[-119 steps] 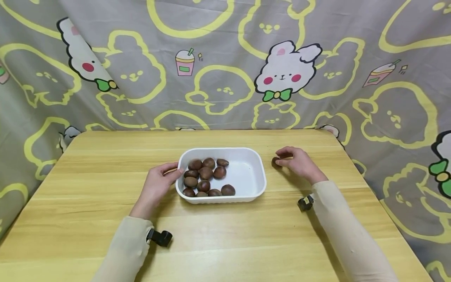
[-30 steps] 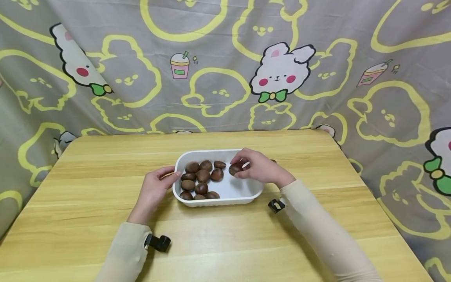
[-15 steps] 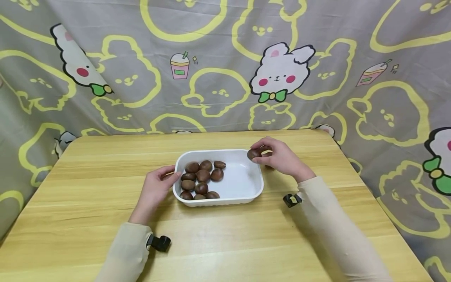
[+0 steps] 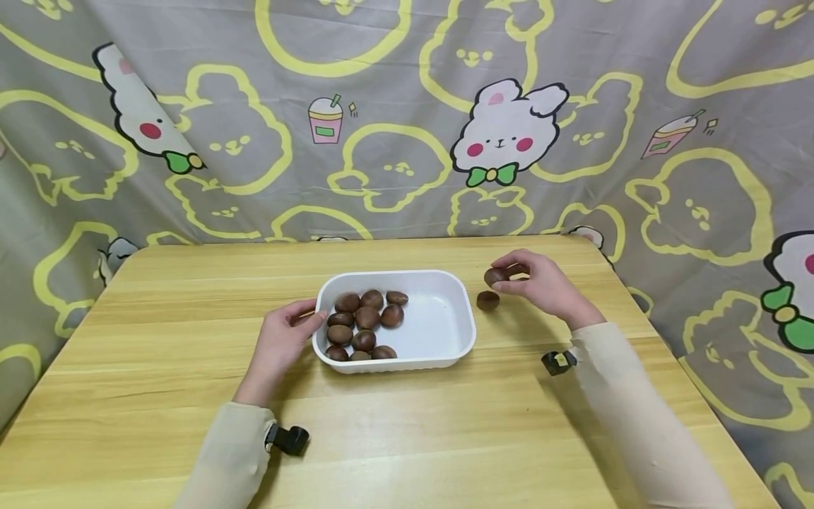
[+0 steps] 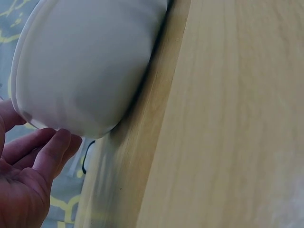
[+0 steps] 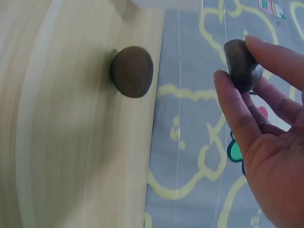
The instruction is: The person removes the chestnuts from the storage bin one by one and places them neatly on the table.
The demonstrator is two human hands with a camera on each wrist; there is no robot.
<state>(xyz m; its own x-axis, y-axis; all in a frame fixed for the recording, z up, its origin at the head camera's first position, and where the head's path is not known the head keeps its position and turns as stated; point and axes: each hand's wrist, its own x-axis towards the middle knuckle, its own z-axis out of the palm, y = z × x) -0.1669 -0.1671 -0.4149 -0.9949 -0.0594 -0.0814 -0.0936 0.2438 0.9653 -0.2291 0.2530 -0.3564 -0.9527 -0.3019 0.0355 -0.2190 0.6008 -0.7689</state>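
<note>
A white plastic tray stands on the table, with several brown chestnuts gathered in its left half. At its left end my left hand holds the rim, thumb over the edge and fingers against the outer wall; the left wrist view shows these fingertips at the tray's wall. My right hand pinches one chestnut between thumb and fingers, above the table right of the tray. Below it another chestnut lies on the wood, also plain as a chestnut in the right wrist view.
The light wooden table ends at the back against a grey patterned curtain, which also hangs along both sides. A black wrist camera sits on the left sleeve and another black camera on the right.
My right hand has carried a chestnut out of the tray, over its right rim, to the right. The chestnut on the table shows clearly now. My left hand stays at the tray's rim.
</note>
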